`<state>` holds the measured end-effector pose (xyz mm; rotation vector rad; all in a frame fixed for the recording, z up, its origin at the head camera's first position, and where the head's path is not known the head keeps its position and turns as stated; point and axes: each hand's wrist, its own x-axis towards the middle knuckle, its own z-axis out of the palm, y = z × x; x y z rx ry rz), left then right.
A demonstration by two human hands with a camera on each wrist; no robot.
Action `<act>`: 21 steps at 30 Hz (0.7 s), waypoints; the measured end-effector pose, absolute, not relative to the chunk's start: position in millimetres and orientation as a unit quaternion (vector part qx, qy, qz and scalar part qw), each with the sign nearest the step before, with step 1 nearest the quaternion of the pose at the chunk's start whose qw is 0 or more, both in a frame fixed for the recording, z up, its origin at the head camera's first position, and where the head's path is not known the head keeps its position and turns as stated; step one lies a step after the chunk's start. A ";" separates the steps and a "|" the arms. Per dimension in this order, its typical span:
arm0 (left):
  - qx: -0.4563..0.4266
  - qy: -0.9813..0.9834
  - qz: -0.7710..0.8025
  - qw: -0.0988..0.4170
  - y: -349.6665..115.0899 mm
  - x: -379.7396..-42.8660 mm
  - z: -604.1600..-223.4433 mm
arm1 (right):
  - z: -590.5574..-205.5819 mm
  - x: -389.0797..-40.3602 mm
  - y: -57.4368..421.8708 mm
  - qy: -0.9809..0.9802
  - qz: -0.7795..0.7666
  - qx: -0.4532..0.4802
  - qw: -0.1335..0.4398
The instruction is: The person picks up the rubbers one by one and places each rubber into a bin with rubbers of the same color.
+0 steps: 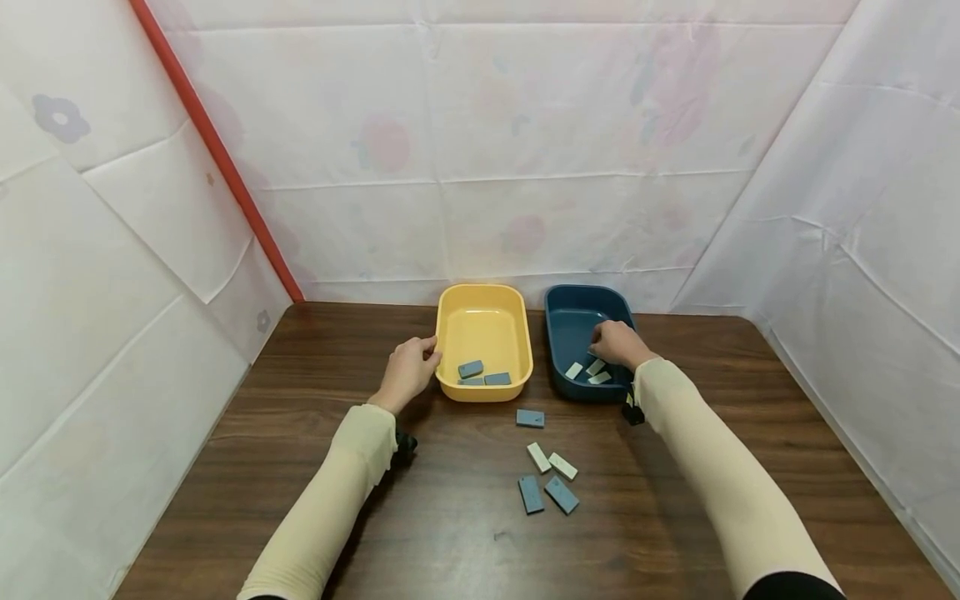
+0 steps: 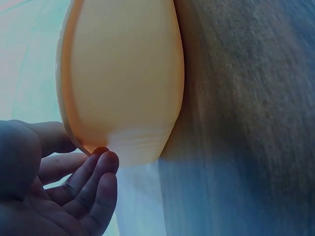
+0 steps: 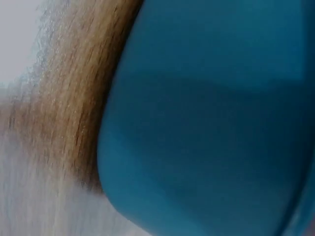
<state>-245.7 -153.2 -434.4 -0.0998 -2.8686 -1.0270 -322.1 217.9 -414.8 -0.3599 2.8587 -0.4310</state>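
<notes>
My left hand (image 1: 408,371) is at the left rim of the yellow tub (image 1: 483,393), its thumb and fingertips (image 2: 108,160) pinching the rim in the left wrist view. Grey-blue flat blocks (image 1: 471,368) lie inside at the near end. Over the blue tub (image 1: 557,317) my right hand (image 1: 621,343) reaches in with fingers pointing down; I cannot tell whether they hold a block. Below them, pale blocks (image 1: 573,371) lie on that tub's floor. Only the outer wall of the blue tub (image 3: 197,137) fills most of the right wrist view, with the hand out of sight.
On the wooden table (image 1: 450,517), a grey-blue block (image 1: 530,418) lies in front of the tubs. Nearer are two pale blocks (image 1: 538,457) and two more grey-blue blocks (image 1: 531,494). White patterned sheets (image 1: 480,150) enclose the table behind and at both sides.
</notes>
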 end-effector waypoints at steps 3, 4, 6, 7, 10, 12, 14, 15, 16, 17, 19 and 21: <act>-0.033 -0.941 -0.333 0.046 -153.8 -245.3 -433.6 | -410.2 -318.2 215.5 0.973 -0.153 -0.134 0.106; -0.033 -0.941 -0.333 0.047 -153.9 -245.2 -433.3 | -408.4 -316.8 214.6 0.973 -0.155 -0.138 0.104; -0.033 -0.941 -0.333 0.048 -154.2 -245.1 -432.8 | -405.0 -313.7 213.2 0.972 -0.159 -0.139 0.097; -0.033 -0.941 -0.334 0.049 -154.2 -244.9 -432.4 | -403.1 -312.2 212.6 0.973 -0.161 -0.141 0.093; -0.035 -0.939 -0.338 0.049 -154.4 -245.3 -433.0 | -399.7 -307.9 212.1 0.972 -0.164 -0.146 0.078; -0.036 -0.939 -0.340 0.047 -154.4 -245.3 -433.7 | -397.7 -303.9 212.0 0.972 -0.170 -0.149 0.069; -0.034 -0.938 -0.342 0.045 -154.3 -245.1 -433.9 | -396.9 -299.5 212.5 0.970 -0.179 -0.155 0.058; -0.034 -0.938 -0.342 0.045 -154.2 -245.0 -433.8 | -396.3 -296.7 212.8 0.969 -0.183 -0.159 0.052; -0.033 -0.938 -0.343 0.044 -154.2 -244.8 -433.9 | -396.0 -293.9 213.5 0.968 -0.183 -0.163 0.046; -0.032 -0.938 -0.343 0.045 -154.1 -244.8 -434.1 | -395.5 -291.0 214.1 0.968 -0.181 -0.168 0.036; -0.031 -0.937 -0.345 0.045 -154.2 -244.8 -434.6 | -396.2 -285.9 216.0 0.968 -0.175 -0.177 0.016; -0.033 -0.937 -0.345 0.044 -154.2 -244.5 -435.2 | -396.7 -281.0 217.8 0.969 -0.170 -0.180 -0.002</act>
